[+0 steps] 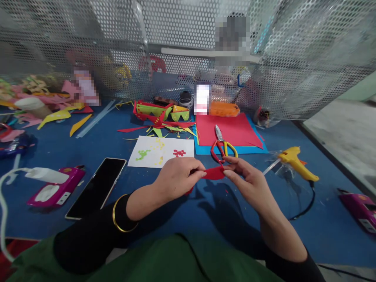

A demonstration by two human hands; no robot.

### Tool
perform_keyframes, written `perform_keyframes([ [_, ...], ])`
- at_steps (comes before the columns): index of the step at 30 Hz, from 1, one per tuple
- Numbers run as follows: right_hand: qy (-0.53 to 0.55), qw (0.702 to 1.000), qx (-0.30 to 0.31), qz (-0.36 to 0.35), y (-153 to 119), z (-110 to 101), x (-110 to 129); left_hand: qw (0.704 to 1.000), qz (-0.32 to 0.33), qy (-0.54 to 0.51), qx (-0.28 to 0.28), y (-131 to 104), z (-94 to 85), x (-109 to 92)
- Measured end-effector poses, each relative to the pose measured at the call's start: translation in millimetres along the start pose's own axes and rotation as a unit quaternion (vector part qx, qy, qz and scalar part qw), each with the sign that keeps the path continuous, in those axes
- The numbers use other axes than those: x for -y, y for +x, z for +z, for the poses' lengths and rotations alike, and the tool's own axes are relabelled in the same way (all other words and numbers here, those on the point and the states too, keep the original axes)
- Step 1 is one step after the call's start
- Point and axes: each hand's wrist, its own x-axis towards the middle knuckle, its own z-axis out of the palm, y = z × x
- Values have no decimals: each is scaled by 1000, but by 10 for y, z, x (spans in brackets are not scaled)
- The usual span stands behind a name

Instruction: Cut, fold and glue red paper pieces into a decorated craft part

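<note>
A red strip (214, 173) is stretched between my two hands above the blue table. My left hand (178, 177) pinches its left end, and some red shows below that hand. At the other end, the fingertips of my right hand (246, 178) are closed on the strip. Just beyond my right hand lie scissors (219, 138) with one red and one yellow handle, blades pointing away, on red sheets (208, 123) stacked over a blue one. To the left, white paper (157, 160) bears small green, yellow and red cut pieces.
Red and green cut shapes (158, 113) lie behind the white paper. A phone (98, 188) and a purple power socket (57, 187) are at left. At right are a yellow glue gun (296, 160) with a cable and another purple socket (358, 209). Perforated metal mesh (182, 31) stands behind.
</note>
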Motion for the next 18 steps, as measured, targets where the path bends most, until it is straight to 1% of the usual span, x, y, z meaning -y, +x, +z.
perform_keyframes([
  [4, 51, 999, 5, 16, -5, 78, -12, 998, 17, -35, -48, -14, 40, 9],
  [7, 56, 998, -6, 14, -18, 121, -26, 997, 15, -57, -56, -22, 83, 5],
  [10, 49, 999, -5, 2, -33, 155, -24, 994, -18, -100, -45, -25, 110, -4],
  [13, 21, 1000, 1, -24, -56, 165, 8, 983, -71, -168, -29, -28, 103, -7],
  [15, -7, 998, -22, -51, -70, 101, 36, 968, -105, -227, -34, -40, 81, 2],
  [17, -61, 992, -81, -78, -66, -66, 48, 943, -141, -298, -55, -62, 50, 19],
  [18, -110, 983, -121, -84, -50, -193, 40, 926, -161, -334, -70, -76, 30, 30],
])
